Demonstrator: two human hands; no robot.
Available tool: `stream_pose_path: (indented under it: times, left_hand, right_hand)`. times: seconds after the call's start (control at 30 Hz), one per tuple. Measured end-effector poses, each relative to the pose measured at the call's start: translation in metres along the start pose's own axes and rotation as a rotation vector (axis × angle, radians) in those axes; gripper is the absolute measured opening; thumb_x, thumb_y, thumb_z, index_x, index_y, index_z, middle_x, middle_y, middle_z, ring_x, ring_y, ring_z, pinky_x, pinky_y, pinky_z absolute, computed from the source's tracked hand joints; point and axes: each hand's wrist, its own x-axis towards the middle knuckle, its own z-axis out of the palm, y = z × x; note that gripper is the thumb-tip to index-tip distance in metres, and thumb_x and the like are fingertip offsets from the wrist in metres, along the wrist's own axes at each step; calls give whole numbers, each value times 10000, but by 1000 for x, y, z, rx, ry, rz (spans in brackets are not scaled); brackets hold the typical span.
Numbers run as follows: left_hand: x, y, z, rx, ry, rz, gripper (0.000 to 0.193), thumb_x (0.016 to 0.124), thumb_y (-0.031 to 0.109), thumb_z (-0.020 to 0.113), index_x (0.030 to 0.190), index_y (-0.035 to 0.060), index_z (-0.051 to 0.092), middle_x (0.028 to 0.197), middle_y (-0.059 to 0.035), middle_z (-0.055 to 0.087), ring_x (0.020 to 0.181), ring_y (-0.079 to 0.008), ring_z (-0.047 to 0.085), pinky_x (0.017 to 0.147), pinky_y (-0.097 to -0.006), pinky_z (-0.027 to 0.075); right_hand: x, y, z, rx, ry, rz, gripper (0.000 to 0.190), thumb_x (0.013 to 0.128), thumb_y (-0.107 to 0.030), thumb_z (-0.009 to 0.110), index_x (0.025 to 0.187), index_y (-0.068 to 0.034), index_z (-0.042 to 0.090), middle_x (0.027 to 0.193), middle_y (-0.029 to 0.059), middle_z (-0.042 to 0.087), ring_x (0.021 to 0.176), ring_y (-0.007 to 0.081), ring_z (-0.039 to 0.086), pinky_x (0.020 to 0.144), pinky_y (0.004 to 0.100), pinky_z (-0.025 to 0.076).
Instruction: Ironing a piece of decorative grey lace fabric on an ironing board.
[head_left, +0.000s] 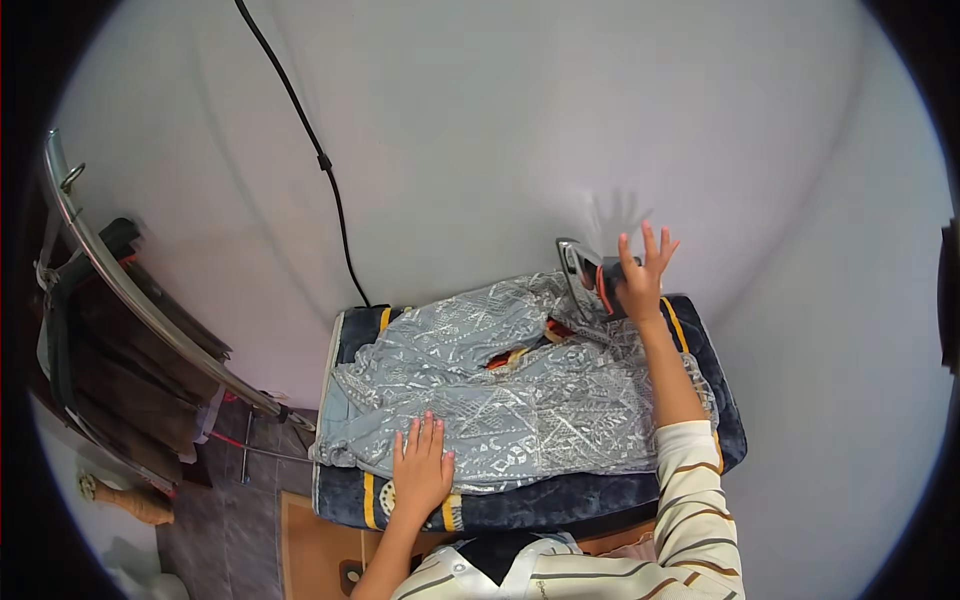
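Observation:
A light grey garment with a silvery pattern (480, 420) lies spread over a dark blue cloth with yellow stripes (555, 495). My left hand (424, 465) rests flat near its lower left edge, fingers slightly apart. At the far right, a clothes iron (581, 277) appears tipped up, its shiny soleplate turned to the left. My right hand (641, 285) is right by the iron's dark and red body, with the fingers spread upward. Whether its palm touches the iron is hidden. Through a gap in the garment, some red and yellow fabric (510, 358) shows.
A black cord (330, 172) runs down the pale wall (480, 135) to the back left of the cloth. On the left, a curved metal rail (150, 315) stands near dark hanging clothes (127, 360). Below lies a grey tiled floor (217, 517), beside a brown wooden panel (315, 547).

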Motion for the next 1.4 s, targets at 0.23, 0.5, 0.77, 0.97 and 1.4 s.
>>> stream_pose_path:
  times: [0.23,0.5,0.77,0.97,1.4]
  left_hand:
    - [1,0,2,-8,24,-10,526,865,250,487,1339,28,441,1442,-152,365,1326,-323,340,1097,-509,185]
    - [4,4,-2,6,-13,-23,535,861,240,480,1347,22,428,1448,-155,354,1333,-326,329,1099,-510,181]
    - [3,2,-1,17,-18,-30,543,864,237,476,1359,23,407,1453,-153,347,1336,-327,324,1102,-507,172]
    - [2,3,0,17,3,-20,543,863,238,482,1356,24,412,1448,-153,357,1331,-327,332,1099,-507,180]
    - [0,1,2,-1,24,-18,529,864,241,481,1345,24,434,1446,-150,362,1332,-320,333,1102,-504,178]
  right_hand:
    - [-12,23,1,94,-4,125,859,566,137,483,1380,-131,420,1455,204,264,1348,484,148,1066,589,178]
    - [-39,44,13,111,32,295,849,592,134,472,1409,-48,329,1435,218,279,1330,460,215,1084,514,200]
    - [-44,48,11,45,-5,355,870,584,103,525,1407,15,258,1400,230,297,1312,454,246,1077,512,241]
    - [-38,42,-2,-25,-98,390,893,610,43,608,1429,-46,263,1459,215,248,1324,429,244,1086,529,211]
    - [-46,44,-8,-310,-217,153,799,699,-32,598,1432,-89,285,1489,195,222,1354,424,225,1071,608,183]
